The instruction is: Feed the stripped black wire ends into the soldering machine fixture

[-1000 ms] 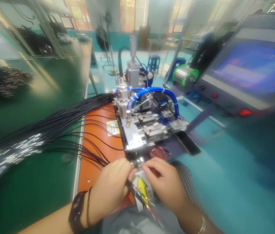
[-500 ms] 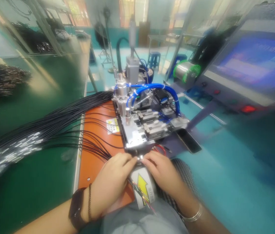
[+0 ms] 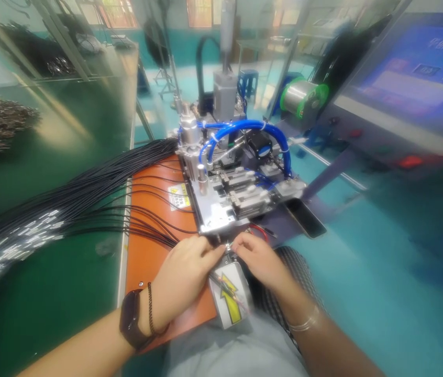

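Observation:
My left hand (image 3: 184,272) and my right hand (image 3: 258,262) meet at the front edge of a small metal machine (image 3: 231,196). Both pinch a small shiny connector (image 3: 227,246) between their fingertips. A thin cable with coloured wires (image 3: 227,288) trails from it back toward me, across a white plate bearing a yellow arrow (image 3: 231,309). My left wrist wears a dark watch and a bead bracelet; my right wrist wears a thin bangle.
A bundle of black cables (image 3: 88,201) fans from the green bench (image 3: 44,293) over the orange mat (image 3: 151,251). Blue hoses (image 3: 245,128) loop over the machine. A phone (image 3: 306,217) lies to its right. A control screen (image 3: 410,89) and a wire spool (image 3: 302,97) stand behind.
Both hands have moved forward, away from me, bringing the connector up to the machine's front edge. The view has shifted slightly closer.

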The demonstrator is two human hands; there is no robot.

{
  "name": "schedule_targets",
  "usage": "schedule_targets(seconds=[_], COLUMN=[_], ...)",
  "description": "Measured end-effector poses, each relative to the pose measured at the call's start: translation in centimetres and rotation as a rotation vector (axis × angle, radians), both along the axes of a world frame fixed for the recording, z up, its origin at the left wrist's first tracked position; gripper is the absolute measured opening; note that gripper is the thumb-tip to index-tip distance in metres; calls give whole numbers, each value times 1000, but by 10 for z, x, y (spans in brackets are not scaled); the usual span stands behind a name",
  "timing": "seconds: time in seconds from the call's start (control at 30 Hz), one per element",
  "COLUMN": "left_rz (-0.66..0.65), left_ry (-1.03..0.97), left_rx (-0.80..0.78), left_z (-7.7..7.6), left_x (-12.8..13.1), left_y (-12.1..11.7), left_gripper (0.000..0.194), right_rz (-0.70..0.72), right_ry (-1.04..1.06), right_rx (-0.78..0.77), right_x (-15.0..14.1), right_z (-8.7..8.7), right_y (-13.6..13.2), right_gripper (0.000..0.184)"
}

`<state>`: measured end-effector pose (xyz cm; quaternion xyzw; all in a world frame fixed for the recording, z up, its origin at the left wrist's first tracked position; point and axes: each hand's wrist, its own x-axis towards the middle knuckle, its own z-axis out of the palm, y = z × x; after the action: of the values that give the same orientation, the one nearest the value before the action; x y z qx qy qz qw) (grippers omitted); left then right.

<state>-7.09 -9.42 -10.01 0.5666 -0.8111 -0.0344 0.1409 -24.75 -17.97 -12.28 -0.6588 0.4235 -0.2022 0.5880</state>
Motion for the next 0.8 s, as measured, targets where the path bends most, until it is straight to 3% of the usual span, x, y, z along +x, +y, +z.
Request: schedule_targets(seconds=[0.53,0.8], left_rz=[-22,19], left_ry=[-164,-238], left_rx=[-31,79], left_z=[3,10], left_x=[-7,-14], left_y=[4,2], left_gripper=[40,42], right_rz=[-55,-95], right_ry=[4,-96], right_rx=[0,25], right_x=[1,1], right_z=[-4,-7], right_y=[2,-1], right_gripper=[8,7])
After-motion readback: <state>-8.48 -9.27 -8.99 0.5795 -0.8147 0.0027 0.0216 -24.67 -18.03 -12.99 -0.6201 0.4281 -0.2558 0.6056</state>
